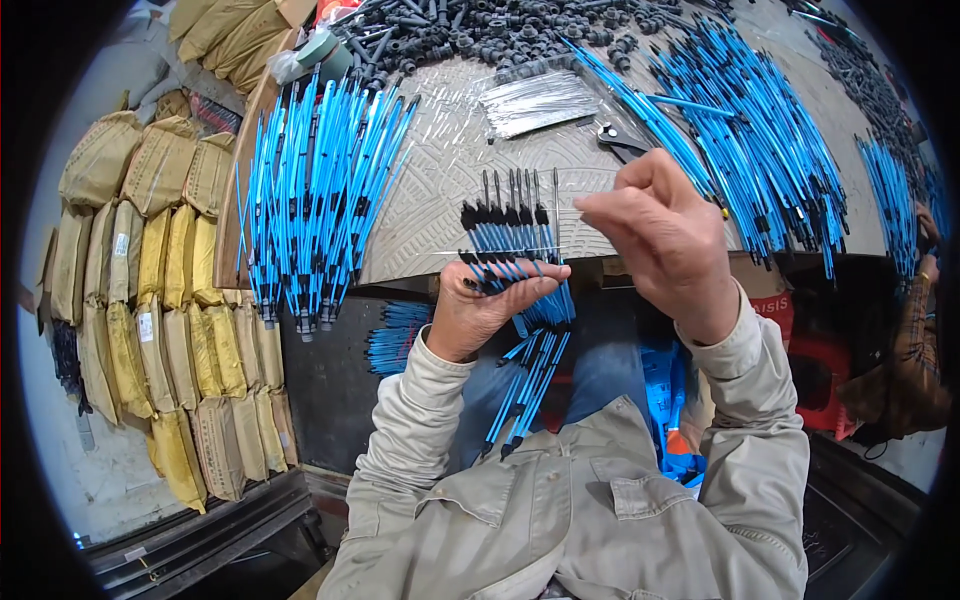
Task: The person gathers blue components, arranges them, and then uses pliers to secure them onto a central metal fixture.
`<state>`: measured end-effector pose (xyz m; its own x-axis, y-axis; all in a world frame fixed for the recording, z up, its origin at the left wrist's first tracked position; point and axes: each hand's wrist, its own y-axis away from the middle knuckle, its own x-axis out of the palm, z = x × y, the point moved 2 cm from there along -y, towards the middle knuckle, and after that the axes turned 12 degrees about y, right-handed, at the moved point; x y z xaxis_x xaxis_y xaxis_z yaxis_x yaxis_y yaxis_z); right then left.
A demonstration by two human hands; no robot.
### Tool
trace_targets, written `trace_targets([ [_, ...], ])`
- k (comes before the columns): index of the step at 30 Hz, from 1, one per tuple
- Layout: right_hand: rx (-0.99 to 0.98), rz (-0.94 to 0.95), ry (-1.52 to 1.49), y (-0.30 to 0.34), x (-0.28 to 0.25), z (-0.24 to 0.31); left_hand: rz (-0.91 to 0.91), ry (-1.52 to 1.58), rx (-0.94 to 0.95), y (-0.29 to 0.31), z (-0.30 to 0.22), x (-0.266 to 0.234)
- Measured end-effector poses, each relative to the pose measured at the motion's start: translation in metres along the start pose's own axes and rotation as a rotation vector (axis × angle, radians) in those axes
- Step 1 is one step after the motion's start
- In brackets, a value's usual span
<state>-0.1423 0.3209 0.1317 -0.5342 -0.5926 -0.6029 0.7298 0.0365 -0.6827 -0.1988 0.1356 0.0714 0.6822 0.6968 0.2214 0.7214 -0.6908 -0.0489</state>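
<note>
My left hand (487, 307) is closed round a bundle of thin blue rods (515, 238) with black fittings and bare metal tips pointing away from me. Their lower ends hang above my lap. A thin pale wire (440, 253) lies across the bundle just beyond my fingers. My right hand (668, 240) is raised to the right of the bundle, apart from it, thumb and fingers pressed together; whatever they pinch is too small to see. Beyond the bundle lies a clear tray of thin silvery wires (538, 103), with dark-handled pliers (622, 140) beside it.
Piles of blue rods lie left (315, 190) and right (765, 140) on the table (400, 245). Dark grey plastic fittings (480, 28) heap at the back, near a green cup (325, 52). Wrapped packages (165, 260) stack at left. Another person's arm (925, 300) shows far right.
</note>
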Motion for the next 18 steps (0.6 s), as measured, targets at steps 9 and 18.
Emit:
trace_targets([
  [9, 0.019, 0.016, 0.099, 0.003, 0.0045, -0.0009, -0.022, 0.043, 0.032, 0.0015, 0.0019, 0.0013],
  [18, -0.002, 0.031, 0.183, -0.0027, 0.0026, 0.0055, -0.027, 0.037, 0.035, 0.0012, 0.0017, 0.0008],
])
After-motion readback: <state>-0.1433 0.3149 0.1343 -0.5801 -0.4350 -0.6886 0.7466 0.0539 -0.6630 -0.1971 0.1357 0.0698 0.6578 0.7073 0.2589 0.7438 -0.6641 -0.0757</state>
